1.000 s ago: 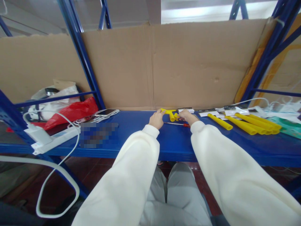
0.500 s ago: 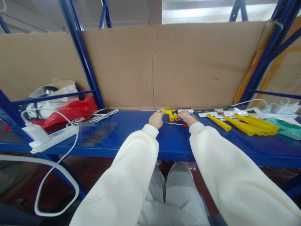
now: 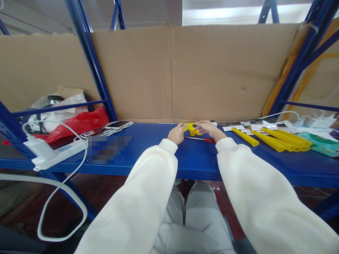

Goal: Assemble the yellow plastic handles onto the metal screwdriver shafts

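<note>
A yellow plastic part (image 3: 192,129) with short tube-like arms is up at the back of the blue shelf, between my two hands. My left hand (image 3: 177,133) has its fingers closed round the left end of it. At its right end is my right hand (image 3: 208,128), palm turned inward and fingers apart; whether a fingertip touches the part is hard to make out. Just below lies a screwdriver (image 3: 209,140) with a red handle, its thin shaft pointing left.
Several yellow tubes (image 3: 280,139) lie at right, beside small black-and-white cards (image 3: 233,127) and a green packet (image 3: 321,144). On the left are a white power strip (image 3: 59,153), a phone (image 3: 118,124) with cables and a red bag (image 3: 79,123). A cardboard wall (image 3: 212,70) closes the back.
My right hand has loosened from its pinch and turned, its fingers now spread near the yellow part. My left hand keeps its hold; the yellow part has tilted slightly.
</note>
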Demonstrator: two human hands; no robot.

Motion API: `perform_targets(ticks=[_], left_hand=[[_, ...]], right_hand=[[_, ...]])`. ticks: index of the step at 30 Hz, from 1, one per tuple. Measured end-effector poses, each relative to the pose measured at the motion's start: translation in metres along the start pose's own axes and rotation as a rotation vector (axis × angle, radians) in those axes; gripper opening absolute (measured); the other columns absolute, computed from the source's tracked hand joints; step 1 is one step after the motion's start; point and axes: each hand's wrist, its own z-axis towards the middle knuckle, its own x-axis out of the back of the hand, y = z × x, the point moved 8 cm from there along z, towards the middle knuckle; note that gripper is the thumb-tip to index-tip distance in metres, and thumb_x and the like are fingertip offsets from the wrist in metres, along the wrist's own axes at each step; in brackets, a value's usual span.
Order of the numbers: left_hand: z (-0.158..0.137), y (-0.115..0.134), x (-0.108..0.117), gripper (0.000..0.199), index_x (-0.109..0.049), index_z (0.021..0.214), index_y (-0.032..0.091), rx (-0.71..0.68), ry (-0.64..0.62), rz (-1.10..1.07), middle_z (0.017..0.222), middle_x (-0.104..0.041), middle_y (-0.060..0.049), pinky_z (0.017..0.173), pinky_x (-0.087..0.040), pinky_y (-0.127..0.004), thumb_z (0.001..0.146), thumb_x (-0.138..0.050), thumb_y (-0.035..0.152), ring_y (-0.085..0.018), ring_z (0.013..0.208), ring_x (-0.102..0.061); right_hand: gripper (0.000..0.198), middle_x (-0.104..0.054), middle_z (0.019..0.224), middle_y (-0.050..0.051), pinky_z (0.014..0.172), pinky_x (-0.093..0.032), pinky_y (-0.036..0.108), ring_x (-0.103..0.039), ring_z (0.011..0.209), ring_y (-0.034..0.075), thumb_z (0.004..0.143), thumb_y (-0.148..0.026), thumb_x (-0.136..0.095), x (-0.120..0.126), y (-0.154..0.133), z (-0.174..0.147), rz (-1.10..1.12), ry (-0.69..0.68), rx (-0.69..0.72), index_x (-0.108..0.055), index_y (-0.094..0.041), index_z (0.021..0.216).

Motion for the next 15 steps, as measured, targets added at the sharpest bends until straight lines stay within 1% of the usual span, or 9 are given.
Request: perform_targets(ticks=[2,3,4,6,9,12,15], left_hand=[[0.0,0.002,0.0,0.066,-0.046,0.154,0.028,-0.027,-0.008,-0.015,0.151,-0.052,-0.008,0.105,-0.051,-0.031,0.092,-0.051,0.007,-0.023,0.125,-0.064],[0.0,0.003,0.0,0.066,-0.045,0.155,0.028,-0.038,-0.013,-0.023,0.152,-0.052,-0.008,0.105,-0.051,-0.031,0.092,-0.051,0.007,-0.023,0.126,-0.063],[0.0,0.004,0.0,0.066,-0.044,0.155,0.028,-0.046,-0.016,-0.03,0.152,-0.051,-0.008,0.105,-0.051,-0.031,0.092,-0.05,0.007,-0.023,0.126,-0.063],[0.0,0.005,0.001,0.068,-0.041,0.157,0.027,-0.044,-0.016,-0.038,0.154,-0.05,-0.008,0.105,-0.051,-0.032,0.093,-0.049,0.008,-0.024,0.127,-0.062],[-0.001,0.004,0.004,0.073,-0.033,0.161,0.028,-0.005,-0.012,-0.04,0.157,-0.047,-0.008,0.104,-0.051,-0.032,0.092,-0.049,0.009,-0.024,0.129,-0.062],[-0.003,0.004,0.006,0.074,-0.03,0.162,0.029,0.013,-0.014,-0.033,0.157,-0.048,-0.008,0.103,-0.053,-0.034,0.093,-0.052,0.013,-0.025,0.129,-0.062],[-0.003,0.006,0.005,0.071,-0.032,0.162,0.027,-0.001,-0.015,-0.024,0.152,-0.054,-0.009,0.102,-0.053,-0.035,0.094,-0.052,0.017,-0.026,0.126,-0.064]], right_hand=[[0.012,-0.066,0.058,0.003,0.046,-0.043,0.018,-0.057,0.047,0.011,0.097,-0.017,-0.059,-0.019,-0.004,-0.01,0.084,-0.198,-0.023,-0.065,-0.014,0.086],[0.011,-0.067,0.06,0.003,0.048,-0.044,0.019,-0.059,0.049,0.012,0.096,-0.014,-0.057,-0.027,-0.007,-0.015,0.122,-0.274,-0.021,-0.065,-0.014,0.088],[0.011,-0.068,0.061,0.004,0.048,-0.045,0.019,-0.059,0.049,0.012,0.095,-0.01,-0.057,-0.032,-0.009,-0.018,0.156,-0.326,-0.013,-0.066,-0.014,0.09],[0.014,-0.067,0.061,0.002,0.048,-0.043,0.018,-0.056,0.047,0.01,0.089,-0.002,-0.06,-0.035,-0.012,-0.019,0.214,-0.338,0.012,-0.066,-0.014,0.092],[0.015,-0.061,0.055,-0.002,0.043,-0.037,0.016,-0.048,0.041,0.007,0.084,-0.001,-0.064,-0.024,-0.011,-0.011,0.279,-0.221,0.024,-0.065,-0.013,0.092],[0.009,-0.059,0.054,-0.003,0.04,-0.034,0.016,-0.043,0.038,0.005,0.087,-0.005,-0.062,0.004,-0.007,0.0,0.372,0.01,0.019,-0.062,-0.013,0.09],[0.01,-0.057,0.053,-0.004,0.038,-0.032,0.016,-0.039,0.037,0.006,0.091,-0.008,-0.052,0.036,0.0,0.005,0.497,0.25,0.002,-0.057,-0.016,0.088]])
